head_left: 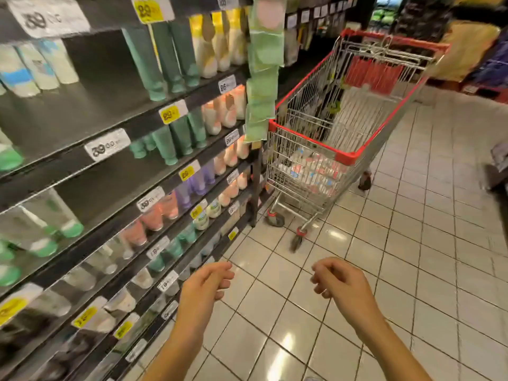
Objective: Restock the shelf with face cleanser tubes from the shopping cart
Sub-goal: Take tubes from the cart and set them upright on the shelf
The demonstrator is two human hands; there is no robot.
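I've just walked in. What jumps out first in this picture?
The red-rimmed shopping cart standing in the aisle ahead, with pale packs heaped at its bottom. To the left run dark shelves of tubes, green tubes among them, with bare gaps. Low in front, the left hand and right hand hang empty, fingers loosely curled.

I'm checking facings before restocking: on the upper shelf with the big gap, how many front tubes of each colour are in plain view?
Blue-and-white tubes: 3
Teal-green tubes: 3
Yellow-and-white tubes: 3
Total: 9
Blur hides anything standing behind these, and a sliver cut off at the left edge is not counted.
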